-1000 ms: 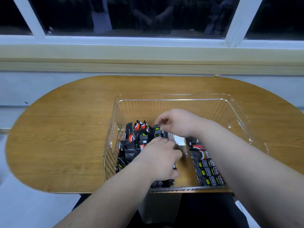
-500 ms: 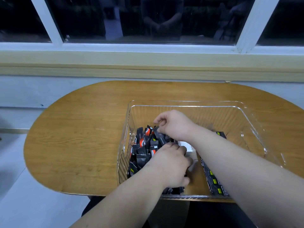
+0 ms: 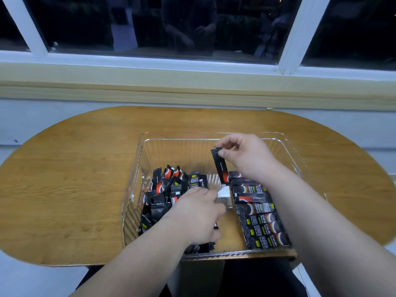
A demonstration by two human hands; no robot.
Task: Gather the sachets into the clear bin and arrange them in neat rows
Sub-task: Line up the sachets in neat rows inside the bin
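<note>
A clear bin (image 3: pixel 287 151) stands on the wooden table (image 3: pixel 75 179). Its left side holds a loose pile of black sachets (image 3: pixel 169 189). Along its right side lies a neat row of sachets (image 3: pixel 257 213), stacked flat. My right hand (image 3: pixel 246 157) pinches one black sachet (image 3: pixel 219 166) by its top end, hanging upright above the bin's middle. My left hand (image 3: pixel 197 215) rests low in the bin against the pile, its fingers at a small silvery white block (image 3: pixel 225 196); whether they grip it is hidden.
The table's rounded front edge runs just under the bin. A window sill (image 3: pixel 192 82) and a dark window lie beyond the table. Bare wood spreads to the left and behind the bin.
My right hand has lifted a single sachet out of the pile and moved it right and up. My left hand stays low by the pile. The view shifted slightly.
</note>
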